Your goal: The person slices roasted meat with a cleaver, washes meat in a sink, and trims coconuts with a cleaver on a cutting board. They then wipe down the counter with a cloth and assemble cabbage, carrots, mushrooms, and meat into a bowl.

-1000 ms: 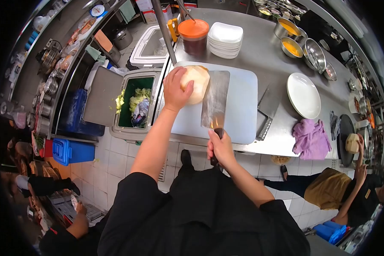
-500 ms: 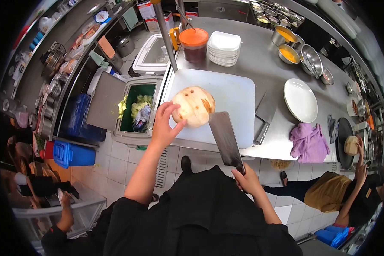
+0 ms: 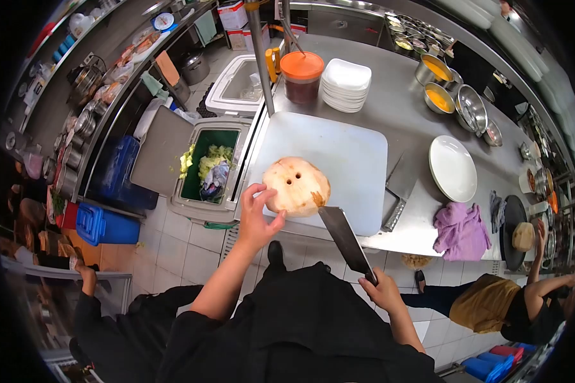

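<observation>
A peeled, pale coconut (image 3: 298, 185) with two dark holes and a brown patch is over the front part of the white cutting board (image 3: 358, 143). My left hand (image 3: 257, 221) grips its left and near side, thumb and fingers spread around it. In my right hand (image 3: 378, 290) is the handle of a cleaver (image 3: 346, 242). The wide dark blade points away from me, its far end close to the coconut's lower right side. I cannot tell whether blade and coconut touch.
An open green-lined bin (image 3: 236, 137) with scraps stands left of the board. Behind are an orange-lidded tub (image 3: 302, 66) and stacked white plates (image 3: 346, 83). Rightward lie a grater (image 3: 395, 207), an oval plate (image 3: 452, 168) and a purple cloth (image 3: 461, 230). A co-worker (image 3: 492, 306) stands at far right.
The coconut has come closer to me and tipped so its holes face up more centrally. My left hand has moved with it. The cleaver has also shifted nearer to me. The camera view has shifted slightly.
</observation>
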{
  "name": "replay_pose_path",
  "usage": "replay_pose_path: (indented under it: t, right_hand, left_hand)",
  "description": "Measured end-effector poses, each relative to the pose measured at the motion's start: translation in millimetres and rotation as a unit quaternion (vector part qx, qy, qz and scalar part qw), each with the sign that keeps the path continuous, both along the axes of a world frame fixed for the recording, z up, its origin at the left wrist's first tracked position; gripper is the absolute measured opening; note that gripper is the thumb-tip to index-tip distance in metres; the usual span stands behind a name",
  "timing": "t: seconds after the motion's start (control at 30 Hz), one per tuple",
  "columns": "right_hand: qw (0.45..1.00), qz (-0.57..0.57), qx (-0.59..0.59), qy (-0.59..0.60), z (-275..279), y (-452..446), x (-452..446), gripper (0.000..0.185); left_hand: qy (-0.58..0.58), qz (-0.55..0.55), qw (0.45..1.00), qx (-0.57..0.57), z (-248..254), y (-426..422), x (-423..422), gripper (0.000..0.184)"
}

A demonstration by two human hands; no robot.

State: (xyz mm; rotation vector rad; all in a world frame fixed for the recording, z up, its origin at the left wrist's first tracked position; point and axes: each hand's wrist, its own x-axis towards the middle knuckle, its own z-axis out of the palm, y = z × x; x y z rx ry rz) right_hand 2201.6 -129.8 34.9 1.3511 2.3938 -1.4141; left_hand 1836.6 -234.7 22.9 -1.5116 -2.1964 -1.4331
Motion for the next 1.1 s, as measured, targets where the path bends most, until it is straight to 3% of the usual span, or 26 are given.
replay_pose_path:
  t: [0.17,0.23,0.43,0.53,0.6,0.63,0.7,0.8,0.9,0.97,1.0,1.1]
  right_hand:
    - [0.996,-0.062,-0.013,0.069,-50.9,-8.7,-25.4,0.04]
    - [0.993,-0.082,-0.022,0.086,-41.0,-14.6,-35.2,0.04]
    - [0.996,-0.082,0.018,0.042,1.5,-19.6,-37.8,0.04]
    - [0.995,-0.093,-0.03,-0.013,52.4,-22.1,-34.0,0.036]
    - [0.964,-0.155,-0.211,0.055,75.5,-18.7,-18.7,0.031]
    - [0.964,-0.153,-0.209,0.051,75.9,-18.6,-19.3,0.031]
    - [0.988,-0.121,-0.013,0.095,78.3,-20.3,-23.5,0.028]
    - [0.977,-0.097,0.138,0.131,88.2,-7.0,-63.7,0.028]
    - [0.924,-0.129,0.142,0.331,142.6,-2.8,-111.8,0.019]
    - [0.811,-0.056,0.194,0.55,179.3,2.3,-131.8,0.008]
    - [0.769,-0.013,0.281,0.575,200.1,7.8,-139.4,0.021]
    - [0.611,-0.029,0.335,0.717,246.2,6.8,-178.1,0.033]
  left_hand:
    - [-0.018,-0.004,1.0,-0.004,10.4,27.2,-27.5,0.055]
    - [-0.069,-0.005,0.996,-0.064,15.1,37.0,-35.5,0.052]
    - [-0.108,-0.022,0.993,-0.032,8.2,44.3,-32.7,0.051]
    - [-0.104,-0.02,0.994,-0.03,8.5,42.4,-36.3,0.051]
    - [-0.101,-0.025,0.994,-0.03,7.3,44.0,-41.8,0.05]
    - [-0.105,-0.023,0.994,-0.028,6.1,44.4,-45.0,0.05]
    - [-0.146,-0.024,0.989,-0.023,5.4,44.7,-47.4,0.05]
    - [-0.168,-0.029,0.985,0.003,-1.0,47.4,-46.0,0.049]
    - [-0.138,-0.025,0.99,0.017,-7.2,46.8,-45.3,0.049]
    - [-0.14,-0.023,0.989,0.037,-8.2,44.6,-43.0,0.049]
    - [-0.144,-0.021,0.988,0.043,-7.5,43.6,-42.2,0.049]
    - [-0.155,-0.013,0.987,0.045,-7.5,45.0,-42.0,0.049]
